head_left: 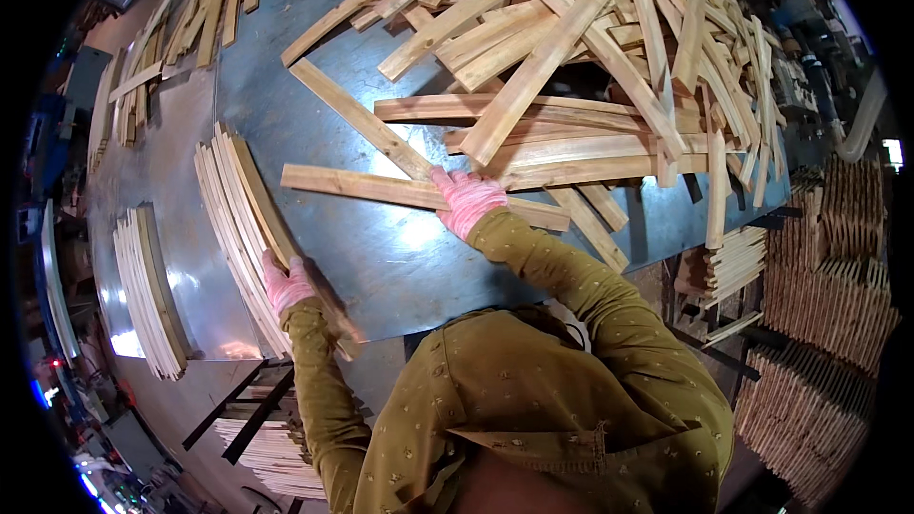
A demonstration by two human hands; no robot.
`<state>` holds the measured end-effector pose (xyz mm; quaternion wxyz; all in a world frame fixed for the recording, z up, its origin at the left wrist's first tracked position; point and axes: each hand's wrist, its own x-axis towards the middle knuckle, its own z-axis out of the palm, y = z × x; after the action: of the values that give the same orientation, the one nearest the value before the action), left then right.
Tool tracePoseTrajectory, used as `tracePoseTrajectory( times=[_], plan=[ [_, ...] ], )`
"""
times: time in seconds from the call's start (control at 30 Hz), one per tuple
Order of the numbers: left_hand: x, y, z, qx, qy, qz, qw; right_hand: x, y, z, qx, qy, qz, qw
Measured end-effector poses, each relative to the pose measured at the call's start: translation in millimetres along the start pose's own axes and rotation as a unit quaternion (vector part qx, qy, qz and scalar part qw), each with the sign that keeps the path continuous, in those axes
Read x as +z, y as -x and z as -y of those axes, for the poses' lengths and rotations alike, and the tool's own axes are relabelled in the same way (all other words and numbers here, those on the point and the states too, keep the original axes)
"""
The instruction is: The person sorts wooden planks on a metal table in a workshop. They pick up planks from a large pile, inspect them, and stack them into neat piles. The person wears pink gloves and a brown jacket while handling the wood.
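My right hand (468, 198), in a pink and white glove, is closed on a wooden slat (367, 185) lying crosswise on the metal tabletop. Its fingertips also meet the lower end of a slanted slat (357, 119). At the left, my left hand (286, 284), gloved alike, grips the near part of a row of slats (231, 205) standing on edge side by side. The fingers lie over the outermost slat, and part of the grip is hidden. Ahead of the right hand spreads a large jumbled heap of slats (552, 48).
A second edge-standing row of slats (148, 290) is farther left on the metal table (338, 257). Loose slats (205, 14) lie at the far left. Stacked slats (819, 295) stand beyond the right edge, and more (271, 452) lie below the front edge on dark bars.
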<state>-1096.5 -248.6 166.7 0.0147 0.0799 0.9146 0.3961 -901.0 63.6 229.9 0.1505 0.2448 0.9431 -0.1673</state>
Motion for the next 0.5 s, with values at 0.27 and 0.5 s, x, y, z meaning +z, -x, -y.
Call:
tracePoseTrajectory(
  times=[0.27,0.5],
  plan=[
    [12,-10,-91,-0.058,0.358,0.01,0.932,25,31,76,-0.099,-0.32,-0.091,0.938],
    [37,-15,-141,-0.066,0.499,0.051,0.862,35,55,104,-0.056,-0.621,0.027,0.781]
  ],
)
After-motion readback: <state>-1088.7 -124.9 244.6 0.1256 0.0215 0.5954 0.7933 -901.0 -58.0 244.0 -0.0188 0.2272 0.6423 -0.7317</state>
